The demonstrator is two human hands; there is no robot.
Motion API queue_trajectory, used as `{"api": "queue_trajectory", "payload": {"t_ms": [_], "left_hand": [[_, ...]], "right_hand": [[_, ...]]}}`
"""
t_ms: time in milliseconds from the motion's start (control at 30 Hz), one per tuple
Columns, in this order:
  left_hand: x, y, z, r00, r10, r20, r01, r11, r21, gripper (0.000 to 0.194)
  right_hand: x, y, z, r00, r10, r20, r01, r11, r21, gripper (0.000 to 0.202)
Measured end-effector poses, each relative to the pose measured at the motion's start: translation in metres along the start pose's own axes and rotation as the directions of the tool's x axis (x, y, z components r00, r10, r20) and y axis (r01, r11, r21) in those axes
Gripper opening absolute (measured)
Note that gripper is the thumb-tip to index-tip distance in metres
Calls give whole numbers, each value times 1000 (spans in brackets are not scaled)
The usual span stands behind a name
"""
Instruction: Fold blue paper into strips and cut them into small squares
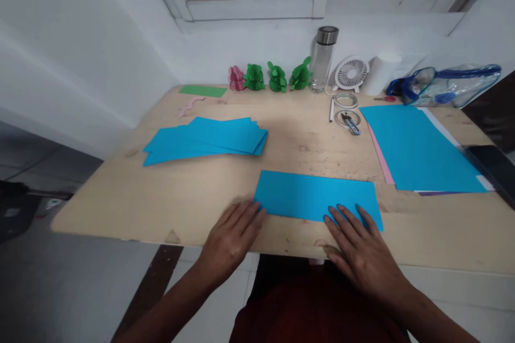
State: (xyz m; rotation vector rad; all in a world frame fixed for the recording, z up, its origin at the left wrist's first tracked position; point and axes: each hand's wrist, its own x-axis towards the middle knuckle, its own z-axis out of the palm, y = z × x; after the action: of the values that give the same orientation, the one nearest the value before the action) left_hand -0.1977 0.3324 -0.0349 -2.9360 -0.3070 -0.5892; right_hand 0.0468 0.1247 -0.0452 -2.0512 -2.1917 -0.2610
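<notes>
A rectangular strip of blue paper (309, 193) lies flat near the table's front edge. At its lower left corner rests my left hand (233, 233), palm down, fingers stretched out and touching the paper's edge. My right hand (358, 246) lies on the strip's lower right part with its fingers spread. Neither hand grips anything. Left of the strip and farther back is a loose pile of blue paper strips (209, 136), fanned over one another. To the right, a large blue sheet (422, 147) lies over pink and white sheets.
Along the wall stand green paper figures (254, 77), a pink one (236, 79), a glass bottle (322, 61) and a small white fan (351, 73). Thread snips (351, 123) lie on a tape roll (341, 118). A phone (493, 169) sits at the right edge, below a clear pouch (454, 86).
</notes>
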Motion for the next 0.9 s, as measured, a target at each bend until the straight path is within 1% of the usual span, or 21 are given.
{"api": "queue_trajectory", "payload": {"t_ms": [67,167,233,300,367,467,500,567,667,733,800,900], "left_hand": [[9,-8,0,992,128,0,-128,992,26,28],[19,-18,-2,976,218,3,-218,974,59,28],[23,-20,-1,966,260,5,-260,964,62,27],[22,-17,3,965,262,28,-263,964,46,27],[19,-12,9,970,234,70,-236,972,23,30],[11,-7,16,967,218,131,-223,975,23,43],[9,-7,18,965,219,145,-226,974,30,46],[4,-8,20,964,217,151,-224,974,32,48],[-1,-16,23,971,215,104,-218,976,17,44],[-4,-23,27,976,211,55,-211,977,0,43],[-7,-31,31,979,205,11,-205,979,-20,48],[-9,-40,36,975,219,-47,-220,975,-10,53]], "right_hand": [[9,-7,-1,1000,10,-6,-10,999,37,53],[26,-18,-2,999,37,-8,-36,996,87,49],[40,-28,-1,999,43,6,-44,992,117,49],[55,-38,2,999,32,30,-36,988,151,50],[69,-47,6,999,15,53,-24,984,179,54],[77,-53,12,998,-4,58,-6,984,176,60],[74,-51,12,999,-12,51,3,987,163,60],[59,-43,10,999,-26,29,23,992,122,58],[21,-20,3,1000,-16,-2,16,999,32,55],[-8,-2,-3,1000,27,-9,-27,999,-34,52],[-36,15,-8,998,69,-5,-69,993,-92,53],[-67,34,-12,988,150,-41,-155,978,-138,56]]}}
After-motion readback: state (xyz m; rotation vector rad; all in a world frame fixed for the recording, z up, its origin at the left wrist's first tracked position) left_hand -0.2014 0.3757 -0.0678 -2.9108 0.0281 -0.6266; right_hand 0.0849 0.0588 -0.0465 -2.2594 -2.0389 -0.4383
